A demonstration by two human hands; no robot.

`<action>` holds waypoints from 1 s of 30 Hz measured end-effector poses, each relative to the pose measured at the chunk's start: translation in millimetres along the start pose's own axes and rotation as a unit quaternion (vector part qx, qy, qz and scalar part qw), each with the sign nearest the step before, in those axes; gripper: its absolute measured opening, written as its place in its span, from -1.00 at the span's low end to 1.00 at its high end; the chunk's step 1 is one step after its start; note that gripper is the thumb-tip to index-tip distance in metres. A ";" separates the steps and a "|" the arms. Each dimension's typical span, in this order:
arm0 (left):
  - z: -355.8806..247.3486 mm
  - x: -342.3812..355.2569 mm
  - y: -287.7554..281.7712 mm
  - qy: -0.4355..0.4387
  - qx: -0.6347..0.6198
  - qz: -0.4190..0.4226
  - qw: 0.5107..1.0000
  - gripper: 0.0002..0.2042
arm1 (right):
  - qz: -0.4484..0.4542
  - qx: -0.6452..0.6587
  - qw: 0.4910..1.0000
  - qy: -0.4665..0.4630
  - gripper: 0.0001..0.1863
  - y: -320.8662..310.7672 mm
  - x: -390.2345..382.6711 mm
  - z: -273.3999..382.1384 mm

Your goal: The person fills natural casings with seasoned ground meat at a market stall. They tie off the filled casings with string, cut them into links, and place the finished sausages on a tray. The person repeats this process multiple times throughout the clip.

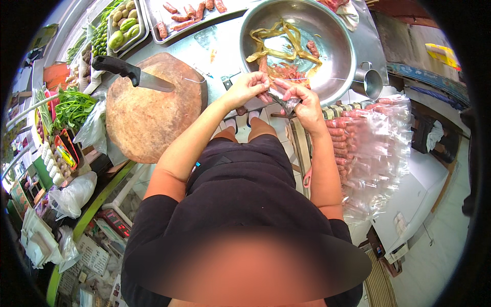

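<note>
Both my hands meet in front of a large steel bowl (349,61), fingers pinched close together. Thumb and fingers of my left hand (248,89) are closed at the lower end of a reddish sausage (263,64) that lies over the bowl's near side. My right hand (305,105) is closed on a dark, shiny, flat piece (290,105), whose kind I cannot make out. A thin white string (327,79) runs from near my fingers across the bowl to the right. Inside the bowl lie pale yellowish casings (291,38) and reddish meat scraps (289,71).
A round wooden chopping block (148,117) with a black-handled knife (153,82) stands left. Several sausages (190,11) lie on a metal tray behind. Bagged sausages (353,138) hang at right, below a steel mug (369,84). Greens (74,107) and vegetables (125,33) are far left.
</note>
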State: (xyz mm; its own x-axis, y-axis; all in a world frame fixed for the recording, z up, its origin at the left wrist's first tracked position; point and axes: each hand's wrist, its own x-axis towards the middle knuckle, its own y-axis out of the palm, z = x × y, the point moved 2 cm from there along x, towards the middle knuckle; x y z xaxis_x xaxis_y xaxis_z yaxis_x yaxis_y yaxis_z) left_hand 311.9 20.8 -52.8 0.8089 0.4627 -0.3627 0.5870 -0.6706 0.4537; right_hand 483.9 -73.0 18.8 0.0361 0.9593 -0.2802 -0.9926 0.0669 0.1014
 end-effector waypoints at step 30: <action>9.0 -9.5 26.6 -0.004 0.064 -0.079 0.995 -0.97 | -0.008 -0.209 0.978 0.013 -0.40 -2.7 -1.0 -15.0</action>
State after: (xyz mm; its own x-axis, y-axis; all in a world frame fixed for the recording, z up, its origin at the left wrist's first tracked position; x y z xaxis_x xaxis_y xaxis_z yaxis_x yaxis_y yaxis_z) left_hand 319.5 -6.6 -44.7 0.7057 0.5647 -0.4279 0.6979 -0.6581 0.2826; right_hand 484.8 -78.3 4.5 0.0552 0.9510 -0.3042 -0.9526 -0.0411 -0.3015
